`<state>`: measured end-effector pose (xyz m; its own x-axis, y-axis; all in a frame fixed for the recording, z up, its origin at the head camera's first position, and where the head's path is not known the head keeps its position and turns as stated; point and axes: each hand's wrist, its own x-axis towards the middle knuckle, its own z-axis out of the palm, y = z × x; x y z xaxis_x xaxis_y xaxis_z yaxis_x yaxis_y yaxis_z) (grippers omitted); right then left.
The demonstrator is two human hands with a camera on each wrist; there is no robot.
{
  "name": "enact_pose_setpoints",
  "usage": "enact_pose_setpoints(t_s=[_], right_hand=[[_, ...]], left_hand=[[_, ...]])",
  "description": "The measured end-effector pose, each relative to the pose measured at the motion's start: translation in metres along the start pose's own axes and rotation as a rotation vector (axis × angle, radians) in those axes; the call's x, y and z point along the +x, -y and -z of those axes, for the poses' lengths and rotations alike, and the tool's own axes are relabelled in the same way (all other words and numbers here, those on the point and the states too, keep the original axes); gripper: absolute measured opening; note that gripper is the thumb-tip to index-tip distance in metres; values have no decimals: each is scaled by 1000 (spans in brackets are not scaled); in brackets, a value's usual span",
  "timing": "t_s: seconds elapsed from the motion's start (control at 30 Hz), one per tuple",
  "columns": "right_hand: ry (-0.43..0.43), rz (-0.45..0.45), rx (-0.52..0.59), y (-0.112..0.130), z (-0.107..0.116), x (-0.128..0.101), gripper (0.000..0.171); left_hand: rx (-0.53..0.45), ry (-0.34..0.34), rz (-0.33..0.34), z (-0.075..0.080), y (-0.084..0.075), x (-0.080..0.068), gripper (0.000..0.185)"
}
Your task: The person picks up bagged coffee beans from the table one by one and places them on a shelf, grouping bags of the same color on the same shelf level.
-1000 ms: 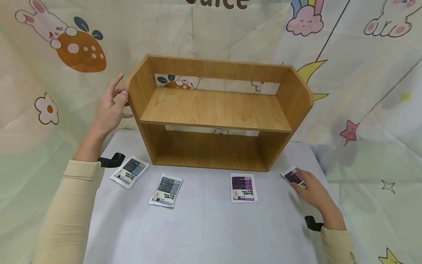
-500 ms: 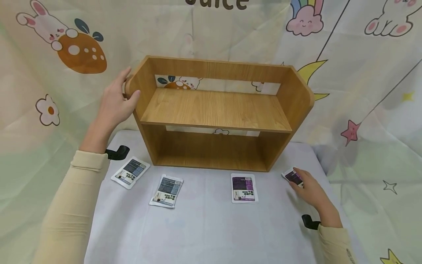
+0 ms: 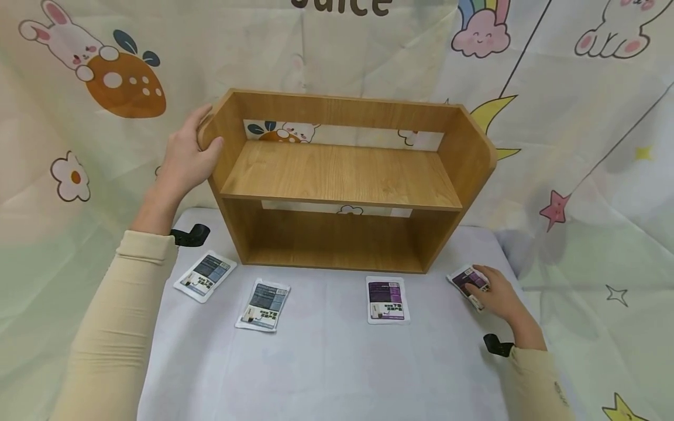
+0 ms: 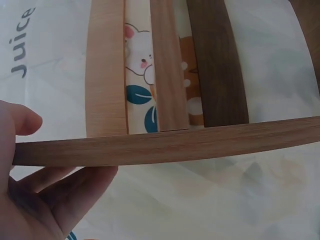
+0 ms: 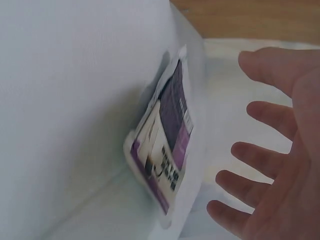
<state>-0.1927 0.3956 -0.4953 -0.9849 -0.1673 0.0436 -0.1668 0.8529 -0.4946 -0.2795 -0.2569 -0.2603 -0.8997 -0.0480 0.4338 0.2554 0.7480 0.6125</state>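
Note:
A two-tier wooden shelf (image 3: 342, 172) stands on the white-covered table. My left hand (image 3: 186, 153) grips the upper edge of its left side panel. In the left wrist view the thumb lies on one face of that panel (image 4: 200, 146) and the fingers on the other. At the right, my right hand (image 3: 500, 297) hovers by a purple-and-white packet (image 3: 463, 286). The right wrist view shows that hand's fingers spread and apart from the packet (image 5: 167, 140), which lies on the cloth.
Another purple packet (image 3: 387, 300) lies before the shelf. Two grey-blue packets, one slanted (image 3: 205, 276) and one nearer the front (image 3: 263, 305), lie at left. A printed cartoon cloth (image 3: 368, 52) hangs behind the table (image 3: 337, 368).
My left hand has moved from beside the shelf's left side to a grip on its panel edge. My right fingers have come off the packet, which now shows more of its face.

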Motion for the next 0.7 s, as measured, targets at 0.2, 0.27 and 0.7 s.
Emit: enact_pose_setpoints(t_s=[0.2, 0.27, 0.7], right_hand=[[54, -23, 9, -18, 0, 7, 71], [61, -26, 12, -20, -1, 9, 73], [83, -110, -45, -32, -14, 8, 87]], left_hand=[[17, 24, 40, 1, -6, 2, 56], [29, 23, 54, 1, -8, 1, 55], [38, -30, 50, -4, -8, -1, 54]])
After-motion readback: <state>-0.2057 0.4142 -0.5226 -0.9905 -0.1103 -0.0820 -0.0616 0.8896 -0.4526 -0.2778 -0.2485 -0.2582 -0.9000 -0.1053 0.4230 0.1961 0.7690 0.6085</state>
